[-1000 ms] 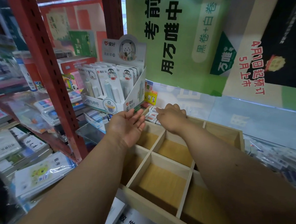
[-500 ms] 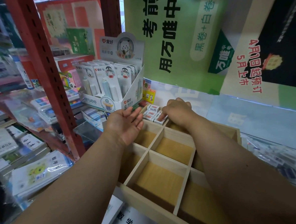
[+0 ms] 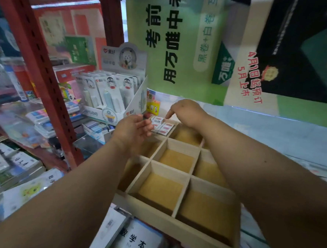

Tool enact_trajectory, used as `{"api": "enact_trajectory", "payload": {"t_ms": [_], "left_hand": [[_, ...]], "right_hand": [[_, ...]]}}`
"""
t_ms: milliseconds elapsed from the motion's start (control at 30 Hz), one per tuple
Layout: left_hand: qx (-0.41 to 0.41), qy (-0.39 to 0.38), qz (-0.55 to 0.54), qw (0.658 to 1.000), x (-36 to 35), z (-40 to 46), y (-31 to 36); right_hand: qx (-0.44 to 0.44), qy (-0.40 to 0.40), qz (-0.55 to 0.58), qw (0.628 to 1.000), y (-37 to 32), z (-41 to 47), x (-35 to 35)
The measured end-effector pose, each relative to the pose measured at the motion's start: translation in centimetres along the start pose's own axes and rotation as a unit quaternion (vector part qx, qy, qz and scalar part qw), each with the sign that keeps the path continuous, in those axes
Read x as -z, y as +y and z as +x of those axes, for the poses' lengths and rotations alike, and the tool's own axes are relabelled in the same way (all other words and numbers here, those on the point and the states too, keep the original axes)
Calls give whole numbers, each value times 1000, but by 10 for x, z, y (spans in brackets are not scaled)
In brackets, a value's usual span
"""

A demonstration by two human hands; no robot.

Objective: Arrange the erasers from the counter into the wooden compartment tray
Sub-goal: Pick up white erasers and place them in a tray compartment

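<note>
Erasers (image 3: 162,125), small, light, stiff boxed blocks, sit clustered in the wooden tray's (image 3: 173,223) far-left compartment; pinch their short sides. Left hand (image 3: 133,130) released beside them; right hand (image 3: 186,111) relaxed, fingertip touching one

White red-labelled erasers (image 3: 161,124) lie packed flat in the wooden compartment tray's (image 3: 179,231) far-left compartment.

The wooden compartment tray (image 3: 173,228) lies in the middle of the counter. A cluster of erasers (image 3: 162,124) sits in what seems to be the tray's far-left compartment, though the hands partly hide it. The left hand (image 3: 133,131) hovers just left of the erasers, the right hand (image 3: 186,111) just behind them. A display box (image 3: 112,99) stands behind and left of the tray; a notebook (image 3: 132,240) lies before the tray's near edge.
</note>
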State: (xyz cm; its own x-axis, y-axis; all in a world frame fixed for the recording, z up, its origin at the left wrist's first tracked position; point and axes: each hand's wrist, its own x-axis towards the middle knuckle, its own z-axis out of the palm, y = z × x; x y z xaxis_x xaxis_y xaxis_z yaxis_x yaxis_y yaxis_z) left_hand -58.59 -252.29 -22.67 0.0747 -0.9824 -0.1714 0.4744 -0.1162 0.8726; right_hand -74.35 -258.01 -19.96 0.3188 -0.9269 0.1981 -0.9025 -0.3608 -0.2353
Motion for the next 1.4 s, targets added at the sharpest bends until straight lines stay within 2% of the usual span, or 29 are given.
{"api": "enact_trajectory", "payload": {"t_ms": [100, 233, 367, 600, 733, 833, 1033, 1167, 1300, 1400], "left_hand": [[-30, 10, 79, 996, -8, -10, 10], [-13, -40, 100, 994, -16, -30, 5], [1, -85, 98, 992, -31, -68, -13], [22, -99, 102, 990, -50, -124, -54], [13, -96, 105, 990, -68, -142, -72], [-3, -99, 94, 991, -78, -149, -82], [-16, -97, 104, 990, -84, -151, -96], [-13, -100, 108, 989, -85, -149, -100], [-13, -107, 100, 989, -85, -149, -97], [-17, -110, 102, 989, -81, -147, -89]], "right_hand": [[-23, 54, 150, 987, 17, -29, 42], [-31, 124, 193, 973, 50, -102, 98], [-130, 170, 233, 949, 80, -174, 120], [-215, 137, 188, 949, 125, -250, 101], [-248, 126, 159, 947, 141, -257, 90], [-260, 85, 148, 950, 152, -247, 84], [-297, -14, -15, 955, 156, -224, 75], [-312, -6, -78, 947, 151, -220, 63], [-339, 9, -44, 940, 148, -222, 67], [-324, 54, -13, 944, 139, -222, 81]]}}
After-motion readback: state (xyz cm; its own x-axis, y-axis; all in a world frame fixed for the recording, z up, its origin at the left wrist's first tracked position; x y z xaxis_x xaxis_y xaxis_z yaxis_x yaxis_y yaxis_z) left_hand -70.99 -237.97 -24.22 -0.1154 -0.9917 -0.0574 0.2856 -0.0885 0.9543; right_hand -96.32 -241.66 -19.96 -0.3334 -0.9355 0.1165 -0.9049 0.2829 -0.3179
